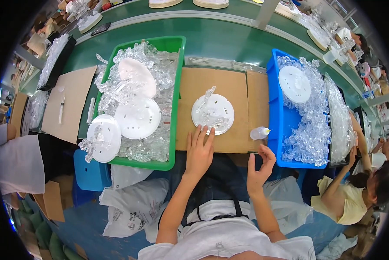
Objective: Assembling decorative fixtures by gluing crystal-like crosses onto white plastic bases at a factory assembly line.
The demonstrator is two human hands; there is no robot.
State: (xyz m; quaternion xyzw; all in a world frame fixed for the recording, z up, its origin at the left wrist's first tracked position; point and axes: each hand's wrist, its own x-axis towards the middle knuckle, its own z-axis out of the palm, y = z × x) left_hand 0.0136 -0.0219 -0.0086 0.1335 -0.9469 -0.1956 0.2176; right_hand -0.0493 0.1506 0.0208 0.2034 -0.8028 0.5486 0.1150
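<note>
One round white plastic disc point(226, 109) lies on brown cardboard point(235, 84); my left hand point(199, 155) touches its near edge, fingers slightly spread. My right hand point(259, 173), thumb and forefinger apart, is near one small white bottle point(258, 133). Bare cardboard opens rightward, between a green plastic bin point(176, 91) bearing three pale discs point(140, 117) and a blue plastic bin point(291, 121) bearing one.

So the outfit's a plain-ish white T-shirt point(255, 238) with short sleeves point(305, 246) and a small, faint grey print point(220, 247) up front. Thin black straps point(237, 207) run across its lower part, with dark trousers point(222, 177) below. Forearms point(177, 212) totally bare.
</note>
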